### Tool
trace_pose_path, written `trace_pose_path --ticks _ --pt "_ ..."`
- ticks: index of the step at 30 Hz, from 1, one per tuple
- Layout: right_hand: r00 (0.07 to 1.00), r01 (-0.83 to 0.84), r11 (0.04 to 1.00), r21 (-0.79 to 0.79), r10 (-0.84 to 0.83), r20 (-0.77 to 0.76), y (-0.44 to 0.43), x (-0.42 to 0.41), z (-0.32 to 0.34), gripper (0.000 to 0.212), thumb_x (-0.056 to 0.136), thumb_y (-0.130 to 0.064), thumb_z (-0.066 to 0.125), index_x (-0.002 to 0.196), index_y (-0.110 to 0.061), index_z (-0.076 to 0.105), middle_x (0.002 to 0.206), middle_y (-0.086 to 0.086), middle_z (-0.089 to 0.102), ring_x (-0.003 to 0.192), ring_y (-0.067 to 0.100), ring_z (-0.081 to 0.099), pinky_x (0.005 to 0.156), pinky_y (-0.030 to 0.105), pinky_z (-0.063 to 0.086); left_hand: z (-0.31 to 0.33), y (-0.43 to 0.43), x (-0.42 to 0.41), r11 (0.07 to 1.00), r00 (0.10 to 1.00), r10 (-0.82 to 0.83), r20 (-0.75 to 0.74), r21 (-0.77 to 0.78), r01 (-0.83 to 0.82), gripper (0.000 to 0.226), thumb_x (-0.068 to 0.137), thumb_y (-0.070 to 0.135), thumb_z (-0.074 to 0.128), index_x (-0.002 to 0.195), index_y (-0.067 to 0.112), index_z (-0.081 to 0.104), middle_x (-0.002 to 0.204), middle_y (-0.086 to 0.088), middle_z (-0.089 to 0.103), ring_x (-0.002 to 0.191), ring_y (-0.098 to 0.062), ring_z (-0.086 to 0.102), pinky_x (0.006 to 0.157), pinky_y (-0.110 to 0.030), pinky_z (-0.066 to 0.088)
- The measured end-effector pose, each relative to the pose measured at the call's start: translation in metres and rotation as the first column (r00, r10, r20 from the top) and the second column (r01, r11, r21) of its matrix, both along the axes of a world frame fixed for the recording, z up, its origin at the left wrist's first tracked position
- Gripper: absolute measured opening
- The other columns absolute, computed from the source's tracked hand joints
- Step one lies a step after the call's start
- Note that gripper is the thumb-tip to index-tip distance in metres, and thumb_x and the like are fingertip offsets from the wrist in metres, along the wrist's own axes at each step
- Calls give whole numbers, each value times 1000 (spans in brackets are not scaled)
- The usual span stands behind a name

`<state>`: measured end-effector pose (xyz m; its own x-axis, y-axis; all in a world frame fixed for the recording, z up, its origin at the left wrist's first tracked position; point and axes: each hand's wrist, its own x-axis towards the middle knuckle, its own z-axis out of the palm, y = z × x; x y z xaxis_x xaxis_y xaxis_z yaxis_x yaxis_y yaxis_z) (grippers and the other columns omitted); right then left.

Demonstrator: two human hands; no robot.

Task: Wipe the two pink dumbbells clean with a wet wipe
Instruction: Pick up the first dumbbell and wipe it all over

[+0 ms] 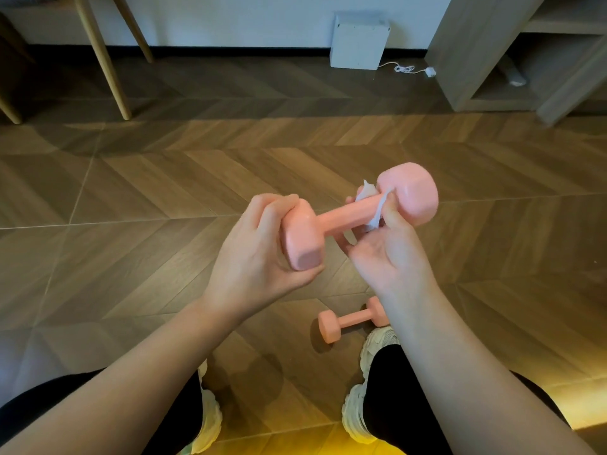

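A pink dumbbell (348,215) is held in the air in front of me, tilted up to the right. My left hand (259,254) grips its near head, fingers curled over the top and thumb under it. My right hand (391,254) wraps a white wet wipe (377,208) around the bar, next to the far head, with the thumb pressing the wipe on top. A second pink dumbbell (345,321) lies on the floor below, beside my right shoe; my right forearm hides part of it.
I am above a wooden herringbone floor (164,178), my white shoes (358,412) at the bottom. Wooden furniture legs (105,60) stand at the back left, a white box (359,41) with a cable at the wall, and a shelf unit (525,50) at the back right.
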<state>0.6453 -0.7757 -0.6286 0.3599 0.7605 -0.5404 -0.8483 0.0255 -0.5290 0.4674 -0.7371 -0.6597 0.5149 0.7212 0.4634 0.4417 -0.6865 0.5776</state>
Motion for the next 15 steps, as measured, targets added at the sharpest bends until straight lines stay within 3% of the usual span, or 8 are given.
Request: trace_pose_path --ticks 2,5,6,8,10,12,13,15 --pt "999 0 1000 -2 0 36 -1 1 1 19 100 -32 54 109 -19 65 93 -1 76 97 16 69 103 48 45 2 0 1 963 996 -8 93 -268 33 76 64 52 81 127 29 44 121 13 56 111 2 53 87 -7 40" --pt "994 -36 998 60 29 109 -2 3 4 27 99 -30 55 121 -17 63 93 0 74 96 15 69 96 39 50 3 -1 3 788 986 37 165 -611 73 56 65 59 72 112 38 50 106 27 60 99 5 59 74 -9 46" --pt "992 -44 996 83 34 123 -2 4 6 33 96 -30 57 126 -16 61 95 0 73 96 15 70 94 37 51 3 0 5 694 978 45 203 -711 115 52 67 63 66 110 36 54 104 23 64 94 1 62 71 -12 48" --pt "990 -60 991 122 43 132 -1 5 8 45 87 -31 62 129 -15 59 96 0 72 96 15 70 89 34 54 6 0 8 412 946 83 312 -876 252 56 74 68 54 105 23 66 102 -1 72 87 -18 68 68 -26 55" --pt "987 -89 984 154 67 146 -1 5 7 39 88 -31 61 123 -15 61 96 0 70 97 16 70 83 32 56 11 2 8 57 923 137 359 -933 354 74 82 74 42 101 10 74 90 -25 69 69 -32 66 65 -39 58" --pt "983 -108 979 173 80 163 -3 2 8 43 84 -32 64 124 -16 59 98 1 68 99 17 69 80 31 56 16 4 3 -205 919 159 361 -898 388 86 85 77 37 109 2 71 89 -30 67 67 -36 68 71 -44 61" --pt "982 -110 978 179 79 171 -3 1 8 51 80 -32 67 127 -16 56 100 1 67 100 17 69 80 30 56 16 3 2 -251 902 194 386 -869 426 83 85 74 40 116 2 67 93 -30 67 73 -37 69 75 -45 61" --pt "981 -100 977 188 65 184 -3 -2 8 63 77 -32 68 135 -16 52 100 1 66 99 16 69 81 30 55 15 -2 4 -194 847 258 464 -834 516 76 82 66 58 128 7 58 103 -25 66 85 -37 68 77 -44 60"
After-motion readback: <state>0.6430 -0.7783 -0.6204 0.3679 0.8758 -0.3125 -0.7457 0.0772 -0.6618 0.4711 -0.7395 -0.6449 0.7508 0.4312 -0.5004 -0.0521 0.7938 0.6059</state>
